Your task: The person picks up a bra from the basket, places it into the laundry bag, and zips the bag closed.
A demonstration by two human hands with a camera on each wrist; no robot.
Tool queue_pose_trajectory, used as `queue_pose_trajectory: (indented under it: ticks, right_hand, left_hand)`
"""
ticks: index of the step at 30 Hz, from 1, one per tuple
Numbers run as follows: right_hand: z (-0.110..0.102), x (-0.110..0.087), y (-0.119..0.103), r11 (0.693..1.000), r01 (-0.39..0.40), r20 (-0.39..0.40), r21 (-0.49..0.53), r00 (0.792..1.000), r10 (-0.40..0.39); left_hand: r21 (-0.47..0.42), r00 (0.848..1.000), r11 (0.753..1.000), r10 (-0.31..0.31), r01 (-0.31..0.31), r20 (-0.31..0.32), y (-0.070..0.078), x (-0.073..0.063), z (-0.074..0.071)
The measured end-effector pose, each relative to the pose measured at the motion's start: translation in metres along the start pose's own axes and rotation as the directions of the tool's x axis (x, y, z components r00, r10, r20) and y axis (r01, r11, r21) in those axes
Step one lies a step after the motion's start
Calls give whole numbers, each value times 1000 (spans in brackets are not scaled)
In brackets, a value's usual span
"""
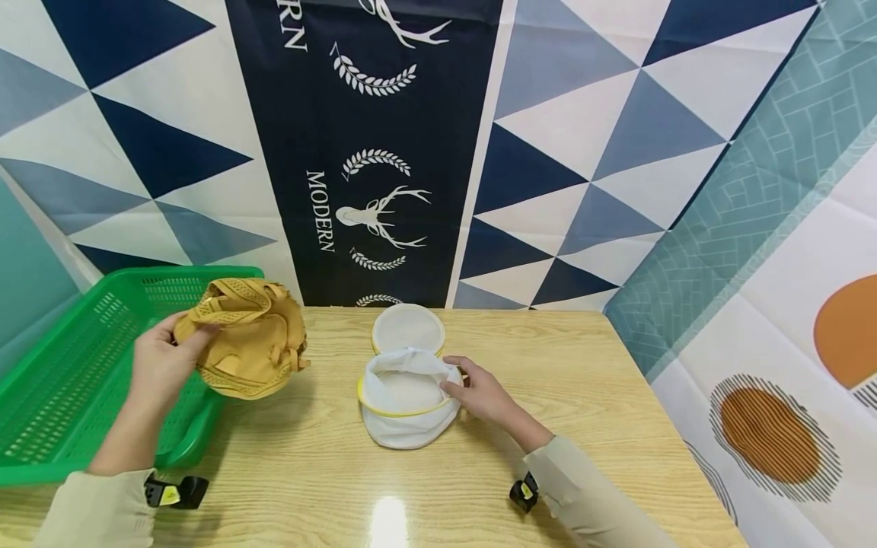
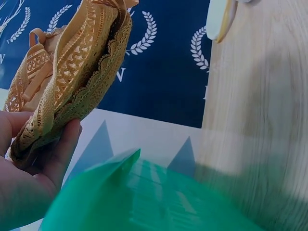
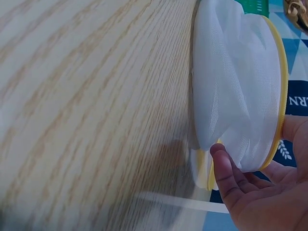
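Observation:
My left hand (image 1: 161, 358) pinches a folded mustard-yellow bra (image 1: 250, 342) with lace edging and straps, holding it up over the right side of the green basket. In the left wrist view, thumb and fingers grip the lower end of the bra (image 2: 72, 72). A white mesh laundry bag (image 1: 411, 430) with yellow zipper trim stands on the table, its mouth open upward and its round lid (image 1: 409, 329) folded back behind. At the bag's right side, my right hand (image 1: 483, 392) pinches the rim; the right wrist view shows thumb and fingers around the mesh edge (image 3: 240, 96).
The green plastic basket (image 1: 89, 304) with slotted walls stands at the left of the wooden table (image 1: 548, 380). Patterned cloth (image 1: 370, 152) hangs right behind the table's back edge, and more cloth (image 1: 774, 342) hangs along the right side.

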State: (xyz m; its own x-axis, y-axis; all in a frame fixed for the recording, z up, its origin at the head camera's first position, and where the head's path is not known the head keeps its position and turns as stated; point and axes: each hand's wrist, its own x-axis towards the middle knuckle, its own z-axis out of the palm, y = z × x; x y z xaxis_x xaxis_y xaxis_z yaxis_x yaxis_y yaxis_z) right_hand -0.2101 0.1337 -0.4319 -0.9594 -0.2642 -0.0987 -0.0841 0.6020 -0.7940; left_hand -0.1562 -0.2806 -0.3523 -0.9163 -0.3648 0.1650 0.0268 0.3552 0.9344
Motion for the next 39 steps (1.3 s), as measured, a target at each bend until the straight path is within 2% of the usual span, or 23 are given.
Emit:
queue_pose_trajectory:
  ticks: [7, 28, 39]
  right_hand:
    - [0, -1, 1, 1000, -1, -3, -7, 1000, 1]
    - [-1, -3, -1, 1000, -3, -12, 7, 1000, 3]
    - [0, -3, -2, 1000, 10, 2, -2, 1000, -10]
  left_hand:
    - [39, 1000, 999, 12, -13, 6, 1, -1, 9]
    - [15, 998, 999, 48, -49, 49, 3, -3, 32]
    - [17, 999, 999, 31, -32, 43, 6, -6, 44]
